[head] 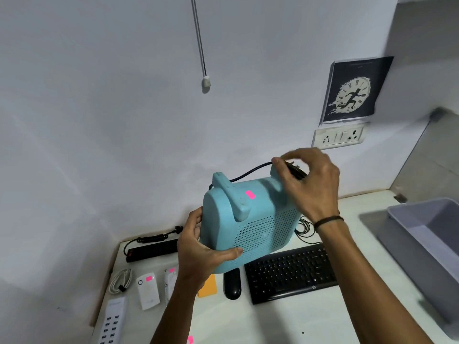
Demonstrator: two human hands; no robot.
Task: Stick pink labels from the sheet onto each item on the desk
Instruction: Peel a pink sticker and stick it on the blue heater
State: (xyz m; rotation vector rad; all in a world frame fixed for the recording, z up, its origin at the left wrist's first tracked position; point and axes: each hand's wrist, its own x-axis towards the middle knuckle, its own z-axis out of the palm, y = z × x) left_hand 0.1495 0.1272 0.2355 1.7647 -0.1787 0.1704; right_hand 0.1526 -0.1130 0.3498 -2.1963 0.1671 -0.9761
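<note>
Overhead, both hands hold blue heater (250, 224), pink label (250, 194) stuck; keyboard (290, 271) reads "hp".

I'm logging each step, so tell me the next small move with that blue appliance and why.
Probably set the blue appliance back down on the desk. It already carries a pink label, and both the left hand and right hand are occupied with it and its black cord, while the black keyboard shows no label.
</note>
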